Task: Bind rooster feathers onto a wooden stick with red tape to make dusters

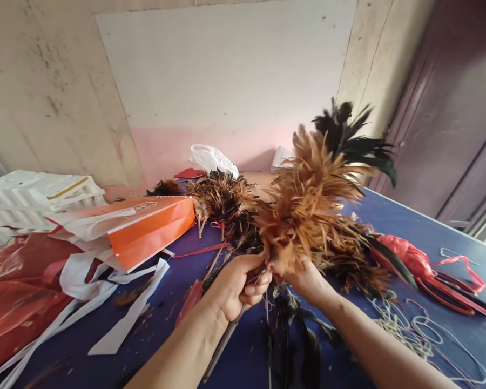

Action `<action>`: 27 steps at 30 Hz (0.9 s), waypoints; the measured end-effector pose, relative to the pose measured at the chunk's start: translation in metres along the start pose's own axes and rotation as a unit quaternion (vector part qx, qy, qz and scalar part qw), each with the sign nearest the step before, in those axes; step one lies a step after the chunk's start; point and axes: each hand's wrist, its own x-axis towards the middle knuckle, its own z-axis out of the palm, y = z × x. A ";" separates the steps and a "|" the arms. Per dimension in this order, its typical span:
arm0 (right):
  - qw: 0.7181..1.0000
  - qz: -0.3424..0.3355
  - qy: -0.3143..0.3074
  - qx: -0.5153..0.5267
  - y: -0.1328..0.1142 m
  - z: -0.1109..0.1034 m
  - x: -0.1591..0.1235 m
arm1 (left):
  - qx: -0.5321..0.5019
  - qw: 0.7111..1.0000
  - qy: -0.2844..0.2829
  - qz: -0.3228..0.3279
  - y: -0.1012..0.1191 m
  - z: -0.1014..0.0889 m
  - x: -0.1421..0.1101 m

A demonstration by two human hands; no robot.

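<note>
Behind brown feathers (314, 189), the right hand (305, 281) is partly hidden.

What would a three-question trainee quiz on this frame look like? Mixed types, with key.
1. Which hand is closed around the stick that runs down toward the bottom edge of the picture?

2. True or false: the tangled string lies to the right of the orange-and-white bag.

3. What colour is the plume at the far end of the brown feathers?
A) white
B) black
C) red

Key: 1. the left hand; 2. true; 3. B.
</note>
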 end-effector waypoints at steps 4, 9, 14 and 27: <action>1.000 -0.019 0.013 0.007 -0.002 -0.003 -0.003 | 0.032 0.992 0.108 0.058 -0.005 -0.004 0.010; 0.996 0.001 0.064 -0.057 -0.007 -0.007 -0.005 | 0.059 0.984 0.135 0.100 -0.014 -0.005 0.016; 0.994 0.037 0.050 -0.089 -0.006 -0.006 -0.006 | 0.092 0.976 0.134 0.144 -0.018 -0.004 0.017; 0.992 -0.034 0.063 -0.099 -0.002 0.012 -0.013 | 0.155 0.953 0.188 0.182 -0.031 -0.006 0.029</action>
